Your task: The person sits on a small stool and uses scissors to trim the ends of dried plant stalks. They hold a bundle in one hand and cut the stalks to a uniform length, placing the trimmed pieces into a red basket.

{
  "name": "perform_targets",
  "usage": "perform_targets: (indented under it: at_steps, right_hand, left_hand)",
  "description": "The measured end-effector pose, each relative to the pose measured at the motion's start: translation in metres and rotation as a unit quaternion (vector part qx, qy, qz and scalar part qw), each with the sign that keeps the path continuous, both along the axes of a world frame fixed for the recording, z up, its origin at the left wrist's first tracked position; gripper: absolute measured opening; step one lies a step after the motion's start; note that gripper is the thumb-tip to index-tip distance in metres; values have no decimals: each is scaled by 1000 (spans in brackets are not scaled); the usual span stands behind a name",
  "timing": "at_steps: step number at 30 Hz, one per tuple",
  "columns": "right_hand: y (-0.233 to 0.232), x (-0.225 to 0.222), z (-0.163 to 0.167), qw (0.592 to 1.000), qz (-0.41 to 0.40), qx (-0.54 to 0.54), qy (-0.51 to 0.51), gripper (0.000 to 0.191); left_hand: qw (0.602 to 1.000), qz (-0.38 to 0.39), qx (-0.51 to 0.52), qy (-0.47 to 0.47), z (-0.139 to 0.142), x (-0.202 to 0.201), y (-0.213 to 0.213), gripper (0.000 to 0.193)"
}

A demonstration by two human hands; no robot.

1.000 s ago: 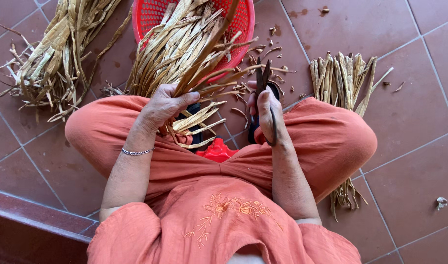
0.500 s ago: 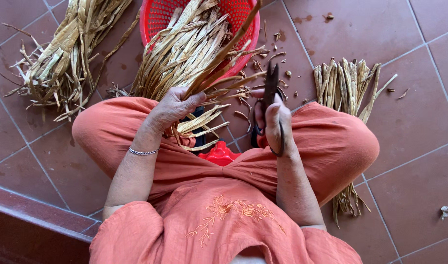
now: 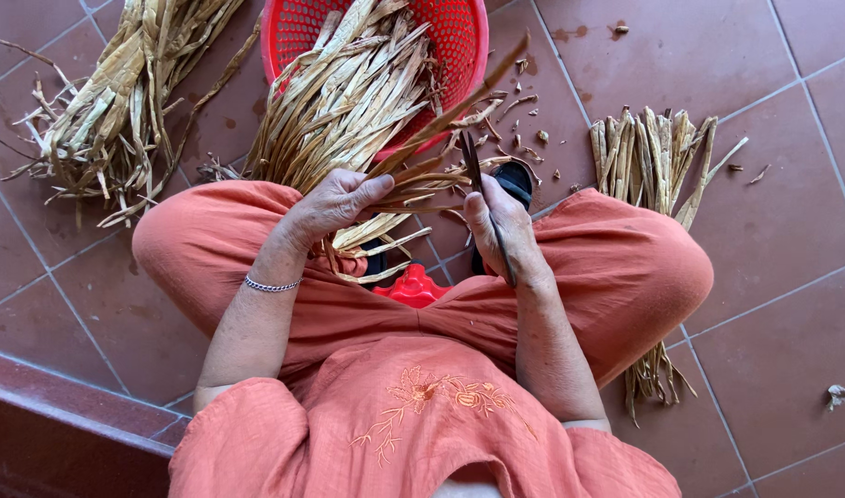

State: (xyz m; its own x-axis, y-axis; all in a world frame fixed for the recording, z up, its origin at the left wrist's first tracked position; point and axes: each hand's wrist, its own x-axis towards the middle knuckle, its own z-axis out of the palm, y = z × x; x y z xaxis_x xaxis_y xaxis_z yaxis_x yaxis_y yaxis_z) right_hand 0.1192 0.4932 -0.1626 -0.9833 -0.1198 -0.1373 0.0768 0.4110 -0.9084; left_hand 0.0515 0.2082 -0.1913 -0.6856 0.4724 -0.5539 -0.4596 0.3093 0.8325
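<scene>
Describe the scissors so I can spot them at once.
Start at the red basket up top, then drop to the right hand above the right knee. The scissors stick up from it: thin, dark blades, unlike the tan dried strips around.

Bright even daylight, soft shadows, no glare, sharp w/ slight wide-angle edge distortion.

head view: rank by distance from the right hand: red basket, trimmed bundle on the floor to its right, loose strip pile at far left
From the right hand:
1. Trimmed bundle, on the tiles just to its right.
2. Red basket, ahead, up the frame.
3. Loose strip pile, far left, beyond the left knee.
</scene>
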Motion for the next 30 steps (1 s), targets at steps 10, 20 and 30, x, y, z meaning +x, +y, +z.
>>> perform_targets:
  at_steps: [10, 20, 30]
  right_hand:
    - [0, -3, -1, 998, 41, 3, 48, 76]
    - [-1, -2, -3, 998, 27, 49, 20, 81]
    - [-4, -1, -21, 997, 18, 63, 32, 76]
  left_hand:
    - [999, 38, -5, 10, 6, -3, -3, 55]
    - [999, 6, -50, -7, 13, -3, 2, 49]
    - [998, -14, -54, 15, 21, -6, -1, 39]
